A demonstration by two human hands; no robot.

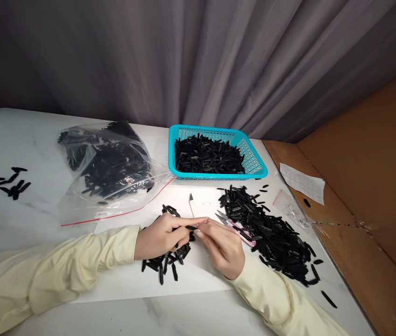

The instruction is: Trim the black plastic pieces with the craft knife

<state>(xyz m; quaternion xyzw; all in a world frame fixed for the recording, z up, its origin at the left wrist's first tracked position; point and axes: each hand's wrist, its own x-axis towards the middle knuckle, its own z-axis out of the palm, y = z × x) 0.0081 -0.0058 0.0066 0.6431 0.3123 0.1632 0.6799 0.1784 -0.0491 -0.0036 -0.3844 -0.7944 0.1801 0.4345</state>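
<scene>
My left hand [164,234] and my right hand [223,247] meet over a white sheet [124,275]. Between their fingertips is a small, narrow black piece [191,227], pinched by both hands. Under and around my left hand lies a small pile of similar black pieces [164,266], partly hidden by it. Just beyond the fingertips rests a craft knife [193,206] with a white handle, its blade pointing away. Beside my right hand, pink-handled scissors [246,236] lie partly under a larger heap of black pieces [274,238].
A blue plastic basket [215,176] holding many black pieces stands at the back. Left of it lies a clear zip bag [79,200] filled with more. Loose pieces [16,189] are scattered at far left. Cardboard [365,186] with a paper slip [302,183] borders the right side.
</scene>
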